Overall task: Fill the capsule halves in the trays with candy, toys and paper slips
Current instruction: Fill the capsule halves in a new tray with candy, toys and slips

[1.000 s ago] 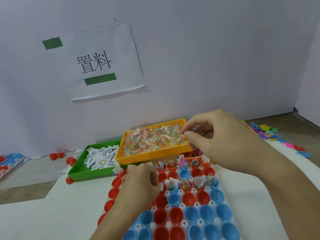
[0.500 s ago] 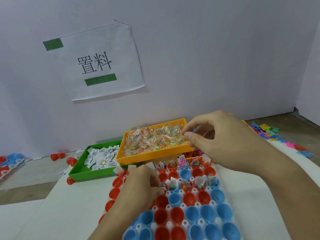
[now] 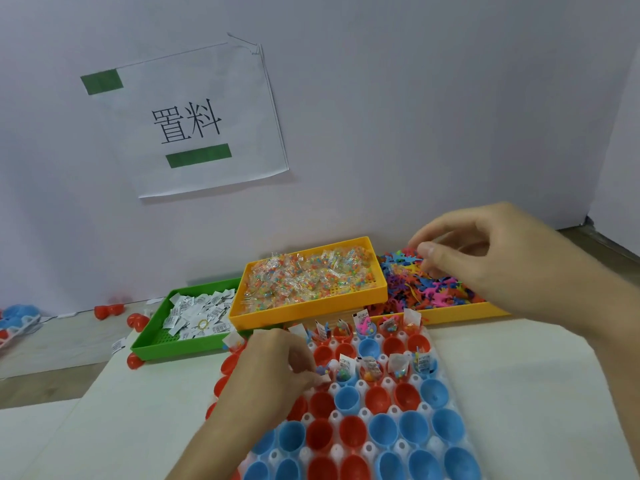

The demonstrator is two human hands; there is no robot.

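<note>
Reaching over the far right tray, my right hand (image 3: pixel 512 268) hovers above the heap of little plastic toys (image 3: pixel 429 285), thumb and forefinger curled toward each other right at the pile; I cannot tell whether they have a toy pinched. My left hand (image 3: pixel 273 372) rests low on the capsule tray (image 3: pixel 433 441), its fingers (image 3: pixel 313 375) curled and pinching a small white paper slip at a cup in the second filled row. That white tray lies on the near part of the worktop (image 3: pixel 540 386) and holds red and blue capsule halves (image 3: pixel 381 427); the two far rows already carry candy, toys and upright slips, while the nearer rows stand bare inside. Behind it, along the far edge, three supply trays sit side by side: a green tray (image 3: pixel 152 344) of paper slips (image 3: pixel 197 313) on the left, an orange tray (image 3: pixel 298 315) of wrapped candy (image 3: pixel 308 282) in the middle, overlapping the green one's right edge, and the yellow tray (image 3: pixel 460 315) of toys on the right. A few loose red halves (image 3: pixel 109 310) lie off the worktop's left edge. A paper sign (image 3: pixel 194 119) with green tape hangs on the wall.
</note>
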